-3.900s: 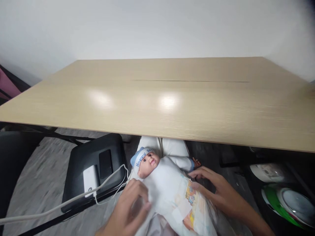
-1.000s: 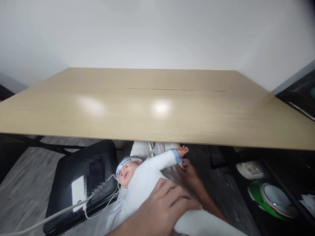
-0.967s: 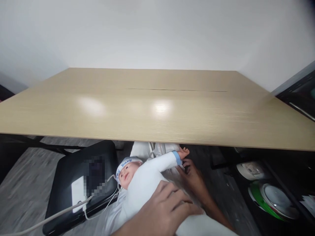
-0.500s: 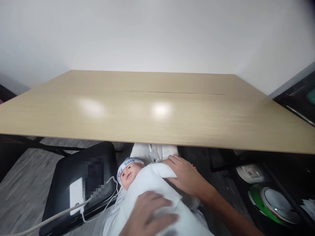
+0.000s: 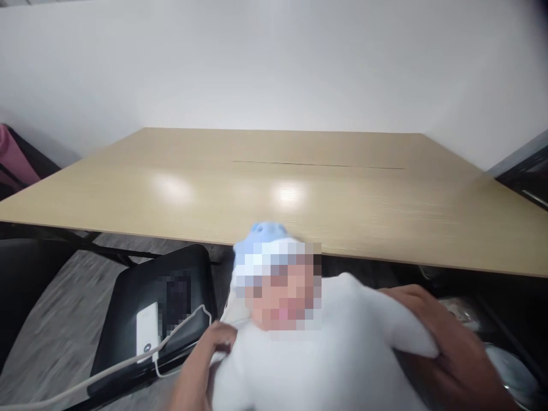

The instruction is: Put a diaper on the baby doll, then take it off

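Gripping between left hand (image 5: 201, 365) and right hand (image 5: 445, 348): doll (image 5: 317, 354).

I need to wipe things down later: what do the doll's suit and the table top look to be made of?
The doll's suit looks like soft white fabric: it creases under the right hand and left hand. The table top looks like pale wood-grain laminate, semi-gloss, with lamp reflections; possibly veneer.

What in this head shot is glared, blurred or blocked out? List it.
Head view: two soft glare patches on the table; the floor at left streaks with motion blur, and the right hand is smeared too; the doll has its face pixelated, as does a patch on the black chair; the table's edges bow from wide-lens distortion; under the table, at right, is deep shadow.
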### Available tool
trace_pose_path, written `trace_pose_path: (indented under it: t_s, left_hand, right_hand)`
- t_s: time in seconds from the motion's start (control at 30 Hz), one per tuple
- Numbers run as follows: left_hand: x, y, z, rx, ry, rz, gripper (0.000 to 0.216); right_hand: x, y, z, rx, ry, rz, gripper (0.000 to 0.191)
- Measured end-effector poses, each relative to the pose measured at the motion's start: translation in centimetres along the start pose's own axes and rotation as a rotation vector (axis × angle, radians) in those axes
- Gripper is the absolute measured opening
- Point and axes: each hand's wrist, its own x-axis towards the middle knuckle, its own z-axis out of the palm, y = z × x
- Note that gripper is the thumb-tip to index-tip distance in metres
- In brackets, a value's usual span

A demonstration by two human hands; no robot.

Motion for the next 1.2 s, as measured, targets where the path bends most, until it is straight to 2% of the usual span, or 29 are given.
trace_pose_path:
  t_s: [0.1,0.13,0.2,0.3,0.4,0.53,0.63,0.77,0.9,1.2]
  left_hand:
    - [6.6,3.7,-1.4,0.066,-0.042,0.198,0.051]
    - [9.5,4.7,-1.9,0.082,-0.004,0.239,0.050]
    - [15.5,6.0,-2.7,0.132,-0.013,0.289,0.050]
    - [24.0,6.2,-3.8,0.148,-0.072,0.343,0.047]
    - [30.1,5.4,-4.8,0.212,-0.140,0.313,0.047]
    - [34.4,3.9,-6.3,0.433,-0.197,0.382,0.051]
    - [36.2,3.0,-7.0,0.636,-0.155,0.446,0.052]
    - [38.7,2.1,-7.3,0.836,-0.080,0.423,0.050]
    - [42.6,1.4,-7.2,0.914,-0.021,0.422,0.049]
    - [53.8,-1.4,-8.5,0.982,0.090,0.568,0.062]
  right_hand:
    - [2.2,1.4,-1.8,-0.120,0.151,0.041,0.025]
    - [3.5,2.1,-1.8,-0.159,0.192,0.056,0.023]
    - [6.6,4.0,-1.1,-0.248,0.250,0.068,0.027]
    - [11.5,7.5,1.0,-0.290,0.249,0.074,0.034]
    - [15.3,10.7,3.2,-0.291,0.212,0.059,0.034]
    - [18.6,13.7,5.3,-0.322,0.190,0.038,0.036]
    - [20.8,15.4,6.4,-0.350,0.181,0.018,0.039]
    - [24.1,17.4,7.3,-0.430,0.152,-0.011,0.043]
    - [27.9,19.3,8.1,-0.470,0.156,-0.033,0.049]
    - [37.0,23.0,9.5,-0.400,0.107,-0.024,0.061]
